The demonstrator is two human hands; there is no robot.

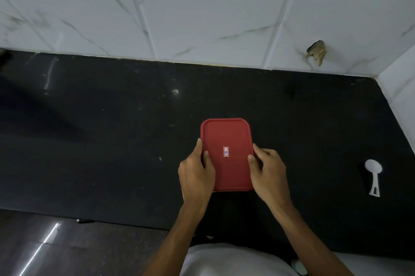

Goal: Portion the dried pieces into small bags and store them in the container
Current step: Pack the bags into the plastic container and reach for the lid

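A container with a red rectangular lid [226, 138] sits on the black countertop [112, 141], lid on, a small white sticker at its middle. Only the lid shows from above; the body and anything inside are hidden. My left hand [196, 174] grips the lid's left edge, thumb and fingers pressed along the rim. My right hand [267, 170] grips the right edge in the same way. No bags or dried pieces are visible.
A white plastic scoop [374, 177] lies on the counter at the far right. White marbled wall tiles [202, 17] run along the back and the right side, with a chipped hole [316, 51] low on the back wall. The counter's front edge drops to a dark floor [67, 248].
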